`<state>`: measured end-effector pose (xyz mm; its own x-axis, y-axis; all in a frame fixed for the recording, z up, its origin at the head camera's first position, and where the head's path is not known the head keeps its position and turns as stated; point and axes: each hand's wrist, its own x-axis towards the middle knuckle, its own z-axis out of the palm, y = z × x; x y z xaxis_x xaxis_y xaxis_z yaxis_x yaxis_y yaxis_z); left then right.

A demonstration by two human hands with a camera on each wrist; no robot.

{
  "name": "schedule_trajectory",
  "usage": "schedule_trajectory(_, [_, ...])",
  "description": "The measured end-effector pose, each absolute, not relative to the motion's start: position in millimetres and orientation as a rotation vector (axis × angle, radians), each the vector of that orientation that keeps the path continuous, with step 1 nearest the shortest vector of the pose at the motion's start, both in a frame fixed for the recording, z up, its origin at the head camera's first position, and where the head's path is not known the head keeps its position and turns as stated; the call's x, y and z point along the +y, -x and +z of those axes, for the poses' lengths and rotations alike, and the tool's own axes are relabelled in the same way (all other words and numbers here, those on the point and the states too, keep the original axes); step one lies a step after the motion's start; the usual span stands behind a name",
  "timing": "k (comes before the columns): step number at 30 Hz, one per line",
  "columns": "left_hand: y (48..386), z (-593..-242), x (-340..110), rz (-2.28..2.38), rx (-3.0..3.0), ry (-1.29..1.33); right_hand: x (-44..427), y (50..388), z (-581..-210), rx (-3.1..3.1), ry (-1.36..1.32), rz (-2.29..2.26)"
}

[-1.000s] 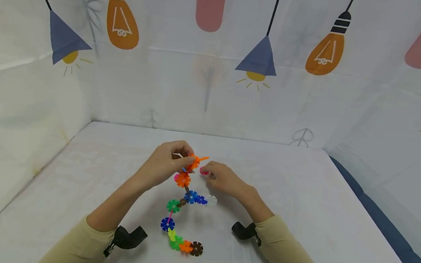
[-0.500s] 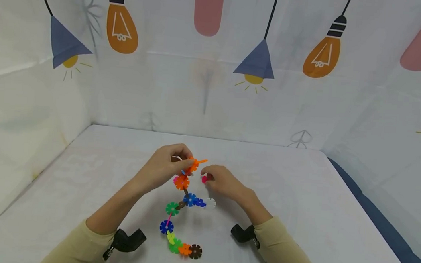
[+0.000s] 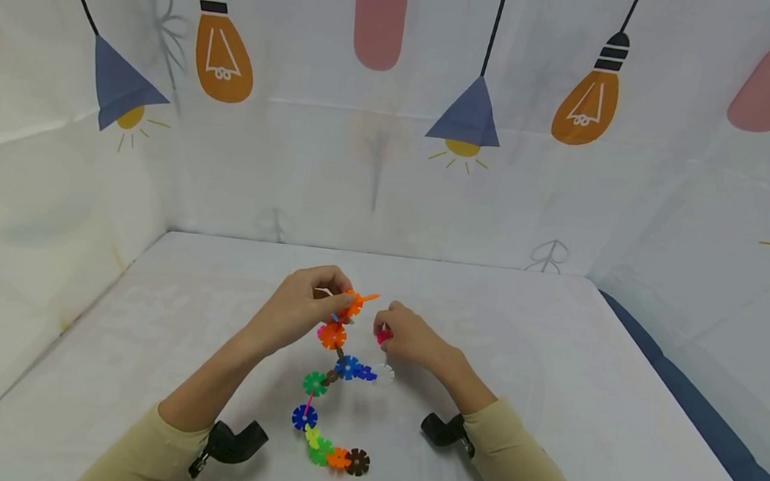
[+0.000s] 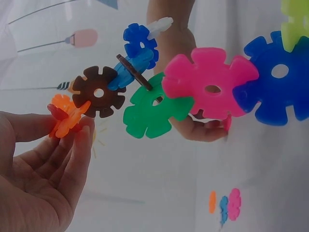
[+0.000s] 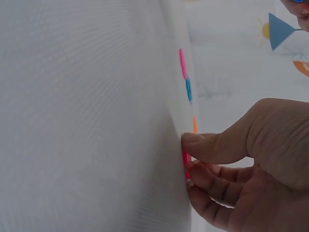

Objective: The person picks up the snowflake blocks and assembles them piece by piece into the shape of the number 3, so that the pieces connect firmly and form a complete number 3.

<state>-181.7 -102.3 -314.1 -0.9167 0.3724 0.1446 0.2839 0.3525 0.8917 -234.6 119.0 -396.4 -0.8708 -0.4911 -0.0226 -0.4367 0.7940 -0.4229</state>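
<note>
One pink piece (image 3: 384, 337) is now farther right, pinched in the right hand (image 3: 413, 338), seemingly not joined; the left hand (image 3: 296, 305) pinches the chain's (image 3: 348, 368) far orange piece (image 3: 356, 304).

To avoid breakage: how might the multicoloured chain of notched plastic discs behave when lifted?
The chain is likely light: its discs look thin. It may separate where they interlock, and sag beyond the left hand, which pinches near one end.
</note>
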Motion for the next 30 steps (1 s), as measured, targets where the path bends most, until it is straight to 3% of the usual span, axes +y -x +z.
schedule_trajectory(10, [181.0, -313.3, -101.6, 1.633, 2.508, -0.623, 119.4, 232.5, -394.0, 2.840, 0.698, -0.644])
schedule_trajectory(21, [181.2, -313.8, -103.8, 1.622, 2.527, -0.631, 125.7, 235.8, -384.8, 2.798, 0.863, -0.778])
schedule_trajectory(30, [182.0, -312.7, -104.0, 1.657, 2.486, -0.609, 137.0, 228.4, -363.9, 2.667, 0.776, -1.029])
